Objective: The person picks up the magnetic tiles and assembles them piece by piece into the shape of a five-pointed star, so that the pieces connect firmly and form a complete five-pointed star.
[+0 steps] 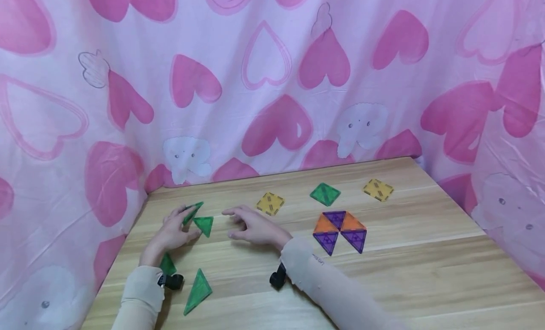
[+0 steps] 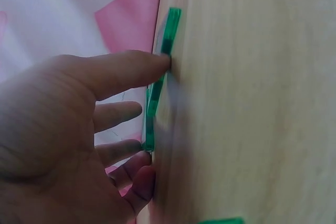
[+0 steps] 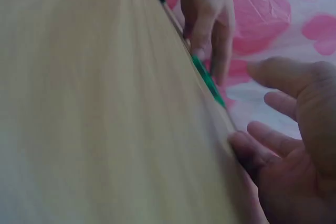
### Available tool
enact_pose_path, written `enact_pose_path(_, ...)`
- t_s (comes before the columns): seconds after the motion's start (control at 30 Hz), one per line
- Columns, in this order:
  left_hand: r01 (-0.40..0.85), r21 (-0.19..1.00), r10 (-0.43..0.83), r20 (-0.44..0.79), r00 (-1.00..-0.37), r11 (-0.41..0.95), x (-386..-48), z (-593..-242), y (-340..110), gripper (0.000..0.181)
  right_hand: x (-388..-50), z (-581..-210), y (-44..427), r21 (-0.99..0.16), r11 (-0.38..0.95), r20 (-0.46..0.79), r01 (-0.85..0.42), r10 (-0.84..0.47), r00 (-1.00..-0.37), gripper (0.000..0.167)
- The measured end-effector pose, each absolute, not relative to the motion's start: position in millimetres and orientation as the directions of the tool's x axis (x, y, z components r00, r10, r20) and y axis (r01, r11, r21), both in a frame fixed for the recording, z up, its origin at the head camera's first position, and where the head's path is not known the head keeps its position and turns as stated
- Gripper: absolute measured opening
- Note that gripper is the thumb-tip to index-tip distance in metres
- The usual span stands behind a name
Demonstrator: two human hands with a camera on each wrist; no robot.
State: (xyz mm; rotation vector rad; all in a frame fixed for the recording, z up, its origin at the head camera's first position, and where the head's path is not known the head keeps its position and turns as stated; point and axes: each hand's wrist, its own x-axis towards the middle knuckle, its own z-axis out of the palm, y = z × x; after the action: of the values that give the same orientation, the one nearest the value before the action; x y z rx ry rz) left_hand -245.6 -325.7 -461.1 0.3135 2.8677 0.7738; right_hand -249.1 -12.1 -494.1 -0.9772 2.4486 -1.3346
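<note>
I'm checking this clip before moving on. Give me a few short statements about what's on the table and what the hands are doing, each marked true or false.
1. The left hand touches a green tile. True.
2. The right hand grips a tile. False: it holds nothing.
3. A four-sided green shape lies between two yellow shapes. True.
4. The purple triangles and orange triangles are stacked in a pile. False: they lie side by side on the table.
5. There are more purple triangles than orange ones. True.
6. The cloth behind is plain. False: it has hearts on it.
</note>
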Motion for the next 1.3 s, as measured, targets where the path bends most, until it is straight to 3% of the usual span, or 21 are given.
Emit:
enact_pose_path(0.17, 0.164, 0.494, 0.231, -0.077, -0.97, 0.854, -242, -462, -326, 0.092, -247, -499, -28, -0.771, 0.375, 0.153, -0.514, -0.675, -0.722, 0.067)
enact_pose_path(0.37, 0.15, 0.497, 0.22, -0.084, -0.972, 0.855, -240, -463, -327, 0.099, -239, -498, -44, -0.571, 0.469, 0.142, -0.674, -0.751, -0.644, 0.067)
enact_pose_path(0.53, 0.145, 0.501, 0.22, -0.093, -0.971, 0.853, -243, -467, -325, 0.102, -236, -499, -48, -0.454, 0.545, 0.122, -0.705, -0.745, -0.655, 0.062)
enact_pose_path(0.77, 0.156, 0.503, 0.22, -0.069, -0.973, 0.85, -243, -467, -323, 0.096, -238, -497, -49, -0.473, 0.562, 0.134, -0.679, -0.716, -0.686, 0.055)
enact_pose_path(1.0, 0.116, 0.552, 0.202, -0.097, -0.975, 0.826, -241, -462, -325, 0.097, -241, -501, -48, -0.543, 0.546, 0.16, -0.639, -0.679, -0.716, 0.032)
enact_pose_path(1.17, 0.087, 0.577, 0.184, -0.112, -0.977, 0.812, -242, -460, -327, 0.098, -243, -500, -46, -0.529, 0.51, 0.198, -0.679, -0.703, -0.683, 0.013)
enact_pose_path(1.3, 0.081, 0.574, 0.172, -0.106, -0.979, 0.815, -243, -459, -327, 0.092, -244, -500, -45, -0.514, 0.5, 0.214, -0.697, -0.712, -0.669, 0.012)
